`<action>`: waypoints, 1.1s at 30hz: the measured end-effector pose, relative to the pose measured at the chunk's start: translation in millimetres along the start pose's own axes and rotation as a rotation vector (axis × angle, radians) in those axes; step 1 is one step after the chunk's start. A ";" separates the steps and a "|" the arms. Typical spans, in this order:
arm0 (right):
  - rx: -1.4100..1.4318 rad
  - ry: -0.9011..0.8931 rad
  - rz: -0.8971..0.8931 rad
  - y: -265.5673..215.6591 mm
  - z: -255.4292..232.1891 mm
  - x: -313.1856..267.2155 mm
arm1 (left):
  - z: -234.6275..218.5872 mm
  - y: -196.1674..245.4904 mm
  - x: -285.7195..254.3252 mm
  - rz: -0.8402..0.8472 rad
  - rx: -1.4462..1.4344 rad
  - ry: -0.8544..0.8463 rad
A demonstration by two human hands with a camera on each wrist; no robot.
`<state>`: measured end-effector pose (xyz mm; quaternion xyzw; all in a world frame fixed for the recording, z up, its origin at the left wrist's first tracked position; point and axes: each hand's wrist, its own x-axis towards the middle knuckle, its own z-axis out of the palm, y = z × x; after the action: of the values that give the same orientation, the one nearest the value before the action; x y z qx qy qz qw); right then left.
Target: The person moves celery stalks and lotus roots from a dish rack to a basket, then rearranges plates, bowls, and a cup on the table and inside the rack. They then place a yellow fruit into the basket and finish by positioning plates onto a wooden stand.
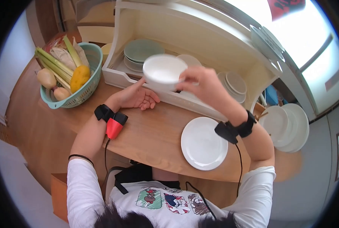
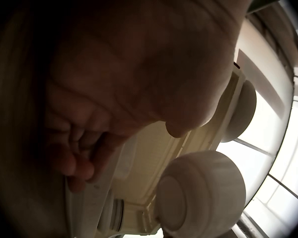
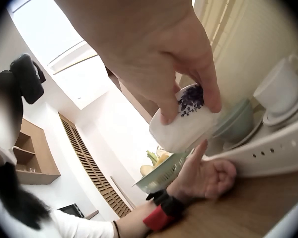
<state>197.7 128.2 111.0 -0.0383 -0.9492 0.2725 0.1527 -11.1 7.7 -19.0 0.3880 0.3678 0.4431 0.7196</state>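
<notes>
A white bowl (image 1: 163,70) with a dark blue flower pattern on its outside is held up over the front edge of the cream dish rack (image 1: 116,78). My right hand (image 1: 203,85) pinches the bowl's rim between thumb and fingers, as the right wrist view also shows. Below and left of the bowl is my left hand (image 1: 137,97), palm up, fingers loosely curled, its thumb pointing up right at the bowl's underside. Nothing lies in that palm. The left wrist view shows the bowl's base beyond the left hand (image 2: 139,74).
Pale green dishes (image 1: 144,49) and small plates (image 1: 234,83) stand in the rack; a white cup (image 3: 280,87) sits there on saucers. A white plate (image 1: 203,142) lies on the table. Left is a green basket (image 1: 96,57) of vegetables; right, stacked white plates (image 1: 297,129).
</notes>
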 end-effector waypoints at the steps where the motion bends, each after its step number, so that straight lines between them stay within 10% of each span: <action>1: -0.019 0.121 -0.013 4.9 -1.8 15.1 | 0.4 0.2 0.7 -0.028 -0.011 0.026; 11: -0.234 0.325 0.073 63.4 63.6 129.6 | -1.3 0.1 -0.5 -0.038 -0.024 0.034; 33: -0.412 0.266 0.190 88.0 92.2 144.2 | 4.5 3.1 -2.0 -0.031 -0.062 0.079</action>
<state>31.1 178.7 29.0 -0.1931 -0.9484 0.0790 0.2386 -8.9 5.8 -13.9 0.3418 0.3881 0.4581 0.7230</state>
